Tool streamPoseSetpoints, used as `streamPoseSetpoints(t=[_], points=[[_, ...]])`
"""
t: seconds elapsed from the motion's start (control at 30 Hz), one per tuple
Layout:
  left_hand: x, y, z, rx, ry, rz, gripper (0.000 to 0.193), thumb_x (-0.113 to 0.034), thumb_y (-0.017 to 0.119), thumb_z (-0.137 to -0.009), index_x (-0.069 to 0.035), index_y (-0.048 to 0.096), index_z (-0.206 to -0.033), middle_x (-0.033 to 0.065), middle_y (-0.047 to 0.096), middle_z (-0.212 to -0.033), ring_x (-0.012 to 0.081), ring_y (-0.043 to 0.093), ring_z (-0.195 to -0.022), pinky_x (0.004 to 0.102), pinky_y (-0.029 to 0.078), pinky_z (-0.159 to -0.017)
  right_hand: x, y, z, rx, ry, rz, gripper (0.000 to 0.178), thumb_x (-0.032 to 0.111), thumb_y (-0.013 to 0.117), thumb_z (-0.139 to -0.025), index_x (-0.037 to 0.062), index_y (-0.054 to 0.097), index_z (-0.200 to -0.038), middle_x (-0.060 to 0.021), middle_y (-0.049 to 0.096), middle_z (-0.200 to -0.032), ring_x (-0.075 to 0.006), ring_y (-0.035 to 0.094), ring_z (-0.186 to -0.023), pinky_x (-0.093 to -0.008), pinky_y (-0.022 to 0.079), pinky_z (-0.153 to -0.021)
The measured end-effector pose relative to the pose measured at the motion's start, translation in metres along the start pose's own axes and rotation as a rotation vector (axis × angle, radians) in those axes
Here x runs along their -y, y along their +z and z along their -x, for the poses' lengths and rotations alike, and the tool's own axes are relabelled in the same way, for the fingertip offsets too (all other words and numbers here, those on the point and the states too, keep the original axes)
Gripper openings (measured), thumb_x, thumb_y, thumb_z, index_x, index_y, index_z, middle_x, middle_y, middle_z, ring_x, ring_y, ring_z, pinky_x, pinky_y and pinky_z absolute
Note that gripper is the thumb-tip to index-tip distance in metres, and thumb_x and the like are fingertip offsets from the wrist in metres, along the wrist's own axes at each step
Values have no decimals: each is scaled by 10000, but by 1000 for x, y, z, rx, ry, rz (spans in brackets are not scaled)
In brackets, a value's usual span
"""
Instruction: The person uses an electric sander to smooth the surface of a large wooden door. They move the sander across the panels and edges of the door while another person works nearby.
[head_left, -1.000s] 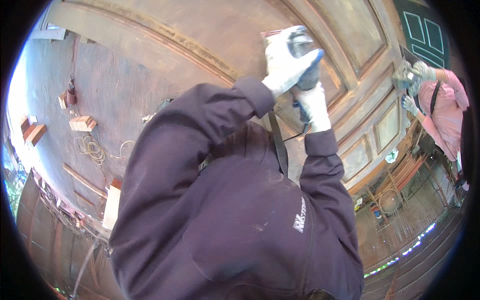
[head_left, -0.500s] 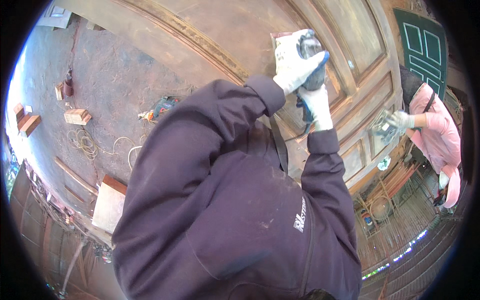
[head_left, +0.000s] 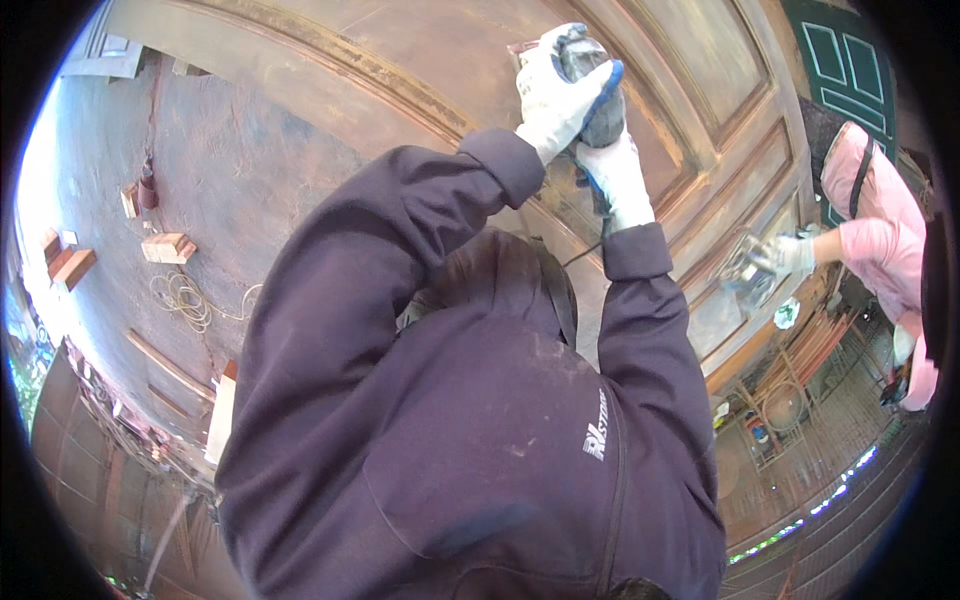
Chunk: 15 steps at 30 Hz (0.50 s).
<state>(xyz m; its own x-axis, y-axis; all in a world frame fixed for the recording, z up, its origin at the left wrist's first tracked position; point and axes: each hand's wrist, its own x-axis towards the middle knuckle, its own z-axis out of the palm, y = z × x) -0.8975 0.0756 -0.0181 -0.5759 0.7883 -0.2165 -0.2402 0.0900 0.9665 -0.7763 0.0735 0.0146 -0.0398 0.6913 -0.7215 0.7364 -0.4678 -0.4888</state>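
Both my hands wear white gloves with blue on them and are closed round a dark electric sander (head_left: 603, 122). My left hand (head_left: 552, 100) wraps its front part, thumb across the top. Lower down, my right hand (head_left: 618, 180) grips the rear end, where a dark cord trails off. The sander rests on a large panelled wooden door (head_left: 420, 60), beside a raised moulding. A strip of reddish sheet shows at the sander's far left edge; the rest of its underside is hidden.
To the right, a person in pink works a similar power tool (head_left: 750, 270) over the same door with a gloved hand. A green door (head_left: 850, 70) stands behind. On the floor at left lie wood blocks (head_left: 168, 248), a coiled cord (head_left: 185, 300) and a wooden strip (head_left: 170, 365).
My hands and the sander have shifted left and farther away across the door. My left sleeve now hides a tool on the floor. The other person's tool has moved slightly left.
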Motion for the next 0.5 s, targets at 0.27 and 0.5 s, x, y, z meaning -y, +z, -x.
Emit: streamPoseSetpoints(t=[0.27, 0.5], points=[[34, 18, 125, 213, 61, -245, 578, -268, 857, -732, -23, 624, -1201, 134, 690, -1088, 258, 674, -1040, 361, 528, -943, -133, -1, 73, -113, 184, -33, 878, 214, 863, -707, 101, 438, -1467, -113, 726, -920, -138, 682, -697, -305, 559, -605], [9, 1, 27, 217, -10, 154, 600, -171, 774, -850, -63, 492, -1368, 129, 619, -1254, 202, 571, -1208, 370, 461, -1056, -42, 17, 2, -257, -218, 166, 936, 336, 822, -761, 172, 341, -1546, -197, 609, -1370, -267, 627, -1237, -406, 506, -1029]])
